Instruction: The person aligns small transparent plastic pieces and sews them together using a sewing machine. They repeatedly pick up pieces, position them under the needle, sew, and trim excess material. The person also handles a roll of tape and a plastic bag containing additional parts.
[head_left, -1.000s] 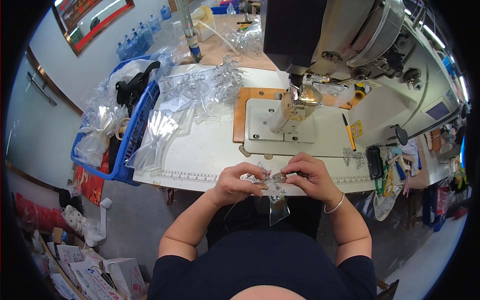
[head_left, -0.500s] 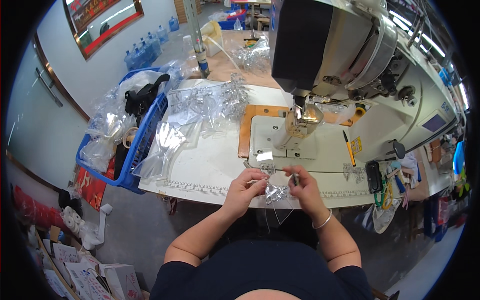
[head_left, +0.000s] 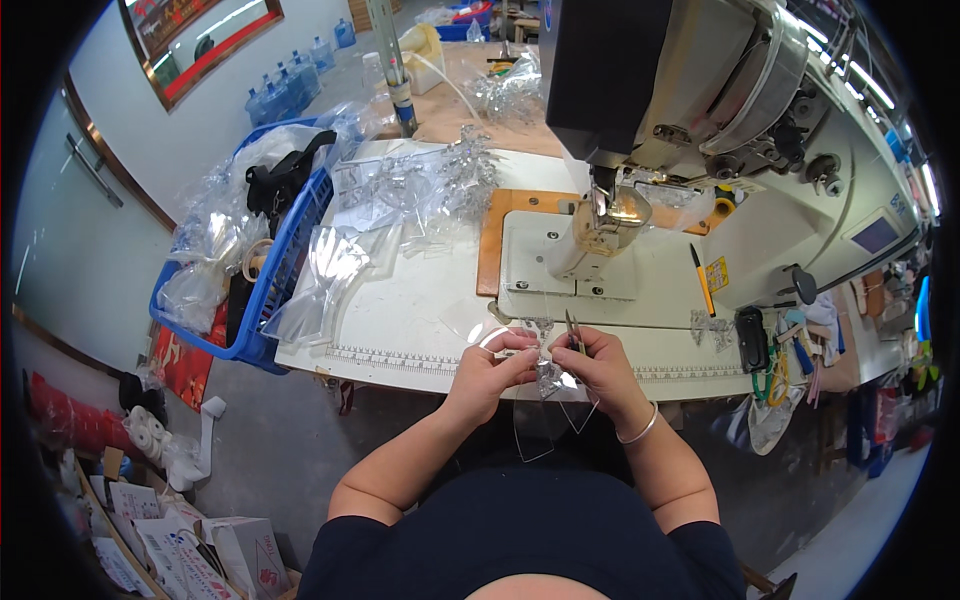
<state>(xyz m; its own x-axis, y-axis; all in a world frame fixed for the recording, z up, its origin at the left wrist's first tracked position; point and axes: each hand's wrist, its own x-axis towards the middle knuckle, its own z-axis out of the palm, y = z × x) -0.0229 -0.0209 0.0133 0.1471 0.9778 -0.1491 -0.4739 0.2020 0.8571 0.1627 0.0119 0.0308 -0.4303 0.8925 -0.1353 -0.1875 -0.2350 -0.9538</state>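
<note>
At the table's front edge, my left hand (head_left: 488, 374) pinches a clear plastic piece (head_left: 534, 432) with silvery patterned parts, whose lower end hangs over the edge. My right hand (head_left: 602, 372) is closed around small metal thread snips (head_left: 573, 328), blades pointing up and away from me. Its fingertips meet the plastic beside my left fingers. Just beyond both hands stands the sewing machine's post bed (head_left: 585, 248), under the needle head. Exactly what lies between the fingertips is too small to make out.
A heap of silvery clear plastic pieces (head_left: 430, 190) lies at the table's far left, beside a full blue basket (head_left: 285, 290). To the right are a yellow pen (head_left: 703, 282), a black case (head_left: 751, 338) and hanging tools. A printed ruler (head_left: 410, 362) runs along the front edge.
My right hand has moved left to the plastic, and the snips now point upward. My left hand still holds the piece, which has turned a little.
</note>
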